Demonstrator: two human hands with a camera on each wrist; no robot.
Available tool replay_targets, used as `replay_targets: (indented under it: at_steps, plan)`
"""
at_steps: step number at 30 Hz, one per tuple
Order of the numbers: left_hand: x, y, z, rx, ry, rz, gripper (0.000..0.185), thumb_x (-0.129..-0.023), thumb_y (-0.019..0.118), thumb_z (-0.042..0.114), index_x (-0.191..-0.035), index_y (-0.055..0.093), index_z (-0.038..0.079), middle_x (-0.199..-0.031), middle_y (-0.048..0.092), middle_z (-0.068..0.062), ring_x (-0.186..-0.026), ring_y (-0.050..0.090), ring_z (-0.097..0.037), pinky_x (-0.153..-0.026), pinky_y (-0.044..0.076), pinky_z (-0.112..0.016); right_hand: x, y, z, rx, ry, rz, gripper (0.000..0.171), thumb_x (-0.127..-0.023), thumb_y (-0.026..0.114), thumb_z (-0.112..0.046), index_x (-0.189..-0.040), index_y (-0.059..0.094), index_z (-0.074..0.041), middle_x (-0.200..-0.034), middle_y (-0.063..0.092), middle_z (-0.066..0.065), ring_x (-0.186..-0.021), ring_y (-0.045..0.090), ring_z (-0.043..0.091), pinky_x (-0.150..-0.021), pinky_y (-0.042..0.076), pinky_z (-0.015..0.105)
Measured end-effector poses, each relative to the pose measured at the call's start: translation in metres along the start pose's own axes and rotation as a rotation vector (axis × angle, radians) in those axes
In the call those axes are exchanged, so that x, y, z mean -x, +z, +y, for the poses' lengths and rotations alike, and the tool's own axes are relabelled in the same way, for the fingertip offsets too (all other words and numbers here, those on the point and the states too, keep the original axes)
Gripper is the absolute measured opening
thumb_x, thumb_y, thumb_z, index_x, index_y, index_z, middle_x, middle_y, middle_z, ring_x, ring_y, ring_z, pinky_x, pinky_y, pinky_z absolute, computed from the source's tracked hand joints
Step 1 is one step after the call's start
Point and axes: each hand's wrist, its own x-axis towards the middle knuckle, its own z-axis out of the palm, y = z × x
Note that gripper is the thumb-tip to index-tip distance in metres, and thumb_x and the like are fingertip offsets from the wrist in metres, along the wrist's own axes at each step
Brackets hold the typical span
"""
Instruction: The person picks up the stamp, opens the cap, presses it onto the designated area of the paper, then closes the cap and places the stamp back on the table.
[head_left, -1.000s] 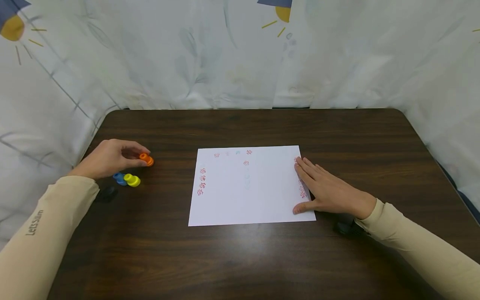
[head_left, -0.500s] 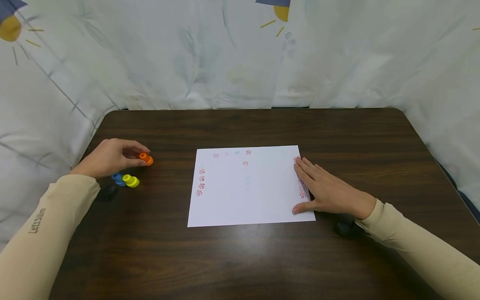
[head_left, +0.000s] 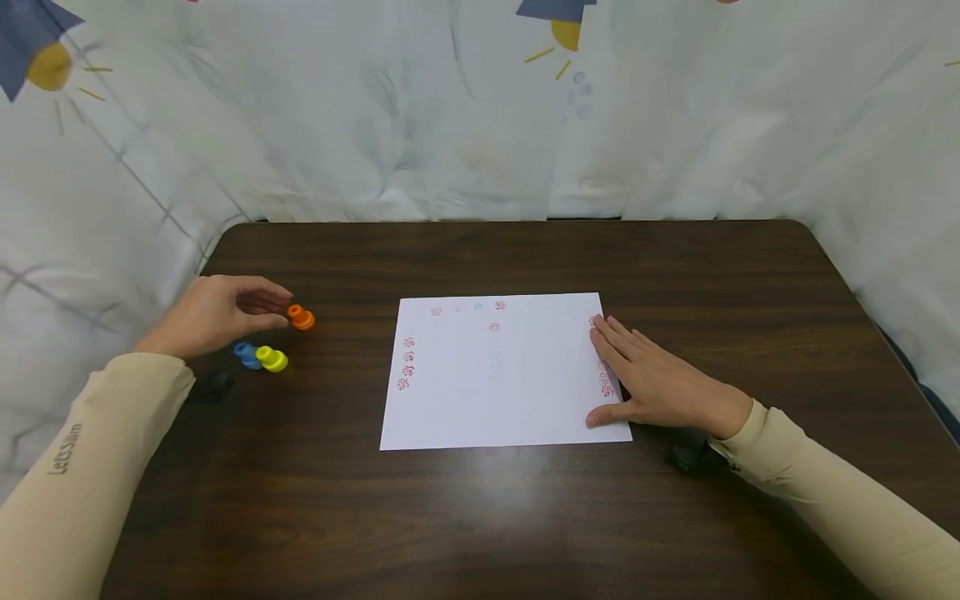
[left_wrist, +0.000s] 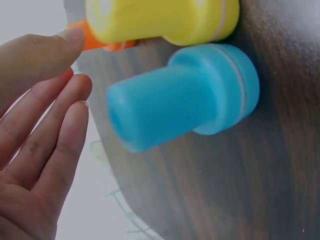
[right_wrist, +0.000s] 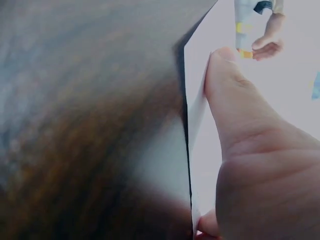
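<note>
White cloth with printed suns hangs behind and beside a dark wooden table [head_left: 525,517]. At the left, the left hand [head_left: 213,317] lies on the table with its fingers loosely bent and a little apart, and it holds nothing. Just past its fingertips [left_wrist: 75,37], on the far right side of them, stands the orange stamp [head_left: 301,317]; the fingertips are very near to it, but whether they touch it I cannot tell. Nearer to the person than these fingers, and close below the hand, lie the blue stamp [head_left: 244,354] and the yellow stamp [head_left: 271,359], both on their sides and touching each other. In the left wrist view the blue stamp [left_wrist: 185,95] lies just beside the straight fingers, with the yellow stamp [left_wrist: 160,20] behind it.

To the right of the stamps, in the middle of the table, lies a white sheet of paper [head_left: 502,375] with small red prints near its left, far and right edges. The right hand [head_left: 660,383] rests flat on the right edge of this sheet, fingers straight and together, the thumb [right_wrist: 235,95] pressing on the near right corner. It grips nothing.
</note>
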Motion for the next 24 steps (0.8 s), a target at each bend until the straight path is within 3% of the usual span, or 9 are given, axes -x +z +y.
replay_targets:
  at_steps: [2, 4, 10, 19, 24]
  plan:
    - [0.002, -0.002, 0.000, 0.007, 0.013, 0.026, 0.039, -0.091, 0.081, 0.031, -0.123, 0.074, 0.011, -0.117, 0.078, -0.015, -0.087, 0.068, 0.007, -0.072, 0.050, -0.008, -0.001, 0.000, 0.001, 0.002, -0.004, 0.004, 0.126, -0.081, 0.065, -0.081, -0.163, 0.018, 0.003, -0.174, 0.012, 0.021, -0.162, 0.014, 0.043, -0.127, 0.021, 0.068]
    - [0.004, -0.003, 0.000, -0.001, 0.018, 0.038, 0.037, -0.091, 0.081, 0.030, -0.123, 0.074, 0.011, -0.116, 0.078, -0.015, -0.085, 0.066, 0.009, -0.071, 0.049, -0.007, -0.003, 0.001, 0.001, 0.003, -0.001, 0.005, 0.126, -0.081, 0.065, -0.081, -0.163, 0.018, 0.003, -0.174, 0.012, 0.021, -0.162, 0.014, 0.043, -0.127, 0.020, 0.068]
    - [0.011, -0.004, 0.003, -0.037, 0.008, 0.045, 0.032, -0.094, 0.078, 0.027, -0.122, 0.075, 0.014, -0.116, 0.078, -0.014, -0.094, 0.075, -0.019, -0.069, 0.051, -0.012, -0.007, -0.001, 0.000, 0.002, 0.009, 0.002, 0.126, -0.081, 0.064, -0.082, -0.163, 0.018, 0.002, -0.174, 0.012, 0.020, -0.162, 0.014, 0.042, -0.127, 0.019, 0.069]
    - [0.027, 0.000, 0.009, -0.037, -0.010, 0.077, 0.033, -0.094, 0.078, 0.034, -0.122, 0.075, 0.017, -0.114, 0.079, -0.011, -0.098, 0.074, -0.025, -0.073, 0.048, -0.012, -0.006, -0.003, 0.001, -0.027, 0.011, -0.010, 0.128, -0.080, 0.060, -0.085, -0.164, 0.016, 0.001, -0.175, 0.010, 0.020, -0.162, 0.013, 0.042, -0.127, 0.018, 0.070]
    - [0.037, 0.003, 0.011, -0.031, 0.010, 0.104, 0.028, -0.093, 0.079, 0.031, -0.118, 0.077, 0.020, -0.109, 0.081, -0.007, -0.087, 0.069, 0.003, -0.072, 0.048, -0.010, -0.004, -0.003, 0.001, -0.029, 0.003, -0.002, 0.127, -0.080, 0.061, -0.084, -0.164, 0.017, 0.002, -0.175, 0.011, 0.020, -0.162, 0.013, 0.042, -0.126, 0.018, 0.070]
